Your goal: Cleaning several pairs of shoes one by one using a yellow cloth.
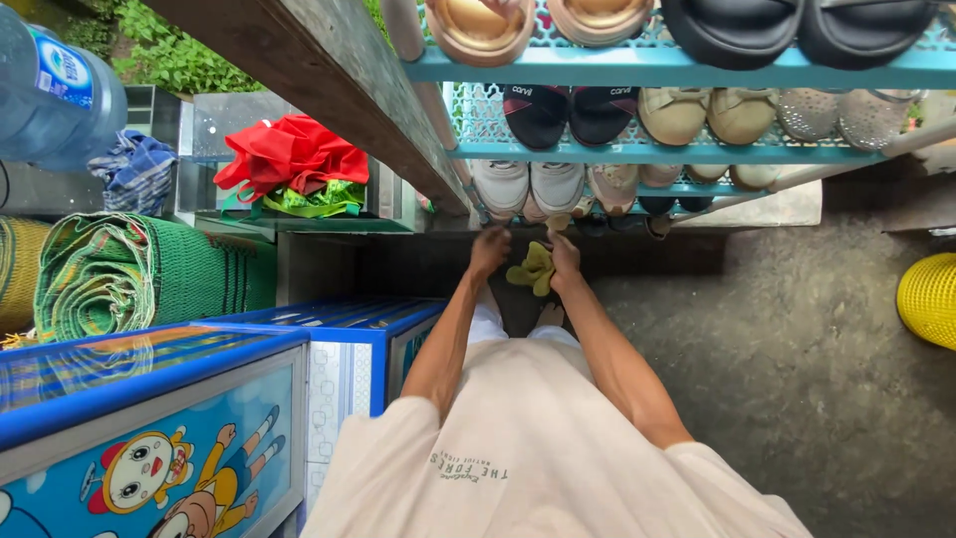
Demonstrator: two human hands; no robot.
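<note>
Two bare hands, centre of frame, reaching down toward the foot of a teal shoe rack (637, 68). Item in hand: one small yellow-green cloth (534, 268), crumpled, lying between the two hands and touching the right one. Right hand (565, 257): fingers curled around the cloth's right edge, holding it. Left hand (489, 249): just left of the cloth, fingers bent downward; whether it has hold of the cloth or merely rests beside it cannot be told from this angle. Directly above the hands, lowest visible shelf: one pair of white sneakers (528, 186), toes pointing down-frame. Middle shelf: black slides (569, 113), beige shoes (707, 114) to their right. Top shelf, upper edge of frame: tan sandals (538, 25) and black sandals (797, 28). Upper left: red bag (291, 152) over a green one, large water bottle (55, 90) in the corner, rolled green mat (144, 274) below it. Lower left: blue cartoon-printed boxes (149, 438). Right edge: a yellow mesh basket (928, 299) on the grey concrete floor (797, 339). Bottom centre: wearer's pale shirt (538, 458).
</note>
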